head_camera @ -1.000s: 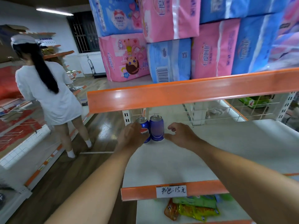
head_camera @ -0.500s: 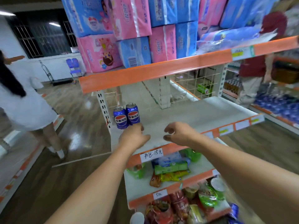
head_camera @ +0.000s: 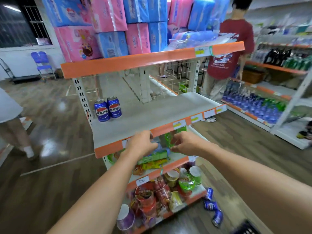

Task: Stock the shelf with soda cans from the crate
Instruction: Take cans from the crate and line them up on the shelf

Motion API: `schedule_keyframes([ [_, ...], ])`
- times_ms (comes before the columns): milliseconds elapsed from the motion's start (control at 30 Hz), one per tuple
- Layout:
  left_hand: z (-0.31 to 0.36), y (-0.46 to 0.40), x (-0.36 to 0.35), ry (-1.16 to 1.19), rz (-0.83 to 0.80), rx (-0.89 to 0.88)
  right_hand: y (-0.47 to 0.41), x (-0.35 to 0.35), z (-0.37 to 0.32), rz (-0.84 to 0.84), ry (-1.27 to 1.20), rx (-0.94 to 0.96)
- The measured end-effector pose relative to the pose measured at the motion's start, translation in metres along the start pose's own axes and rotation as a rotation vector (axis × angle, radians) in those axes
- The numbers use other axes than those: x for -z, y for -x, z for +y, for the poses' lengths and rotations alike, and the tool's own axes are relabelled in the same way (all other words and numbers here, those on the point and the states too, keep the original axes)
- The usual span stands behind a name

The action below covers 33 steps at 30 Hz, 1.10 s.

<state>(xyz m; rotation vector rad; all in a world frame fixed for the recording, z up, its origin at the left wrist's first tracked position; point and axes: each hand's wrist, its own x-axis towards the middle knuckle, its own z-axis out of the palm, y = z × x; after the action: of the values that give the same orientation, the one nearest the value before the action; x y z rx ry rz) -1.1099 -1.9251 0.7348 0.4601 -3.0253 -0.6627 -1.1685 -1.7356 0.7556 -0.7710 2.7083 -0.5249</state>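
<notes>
Two blue soda cans (head_camera: pixel 107 108) stand upright side by side at the back left of the grey shelf (head_camera: pixel 152 114) with an orange front lip. My left hand (head_camera: pixel 141 143) and my right hand (head_camera: pixel 184 143) hang in front of that lip, apart from the cans, fingers loosely curled and holding nothing. Three more blue cans (head_camera: pixel 211 206) lie on the floor at the lower right. A dark crate corner (head_camera: pixel 245 227) shows at the bottom right edge.
Pink and blue packs (head_camera: pixel 118 26) fill the top shelf. Snack bags and cup noodles (head_camera: pixel 162 188) fill the lower shelves. A person in a red shirt (head_camera: pixel 231 53) stands beyond the shelf on the right; another person's legs (head_camera: pixel 15 132) are at the left. A drinks rack (head_camera: pixel 273 92) stands far right.
Both hands let go of the two cans and drew back from the shelf's rear to its front edge. My view pulled back and turned right.
</notes>
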Motion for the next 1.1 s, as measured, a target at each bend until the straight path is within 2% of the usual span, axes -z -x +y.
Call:
schedule_keyframes([
  [267, 0.054, 0.028, -0.043, -0.036, -0.041, -0.055, 0.055, 0.001, 0.055, -0.007, 0.016, -0.035],
  [467, 0.112, 0.047, -0.071, -0.034, -0.043, -0.03, 0.09, 0.02, 0.11, -0.001, 0.021, -0.037],
  [833, 0.23, 0.105, -0.138, -0.004, 0.091, 0.15, 0.144, 0.061, 0.227, -0.083, 0.094, 0.102],
  [1100, 0.253, 0.167, -0.168, 0.011, 0.075, 0.304, 0.178, 0.045, 0.263, -0.177, 0.097, 0.211],
])
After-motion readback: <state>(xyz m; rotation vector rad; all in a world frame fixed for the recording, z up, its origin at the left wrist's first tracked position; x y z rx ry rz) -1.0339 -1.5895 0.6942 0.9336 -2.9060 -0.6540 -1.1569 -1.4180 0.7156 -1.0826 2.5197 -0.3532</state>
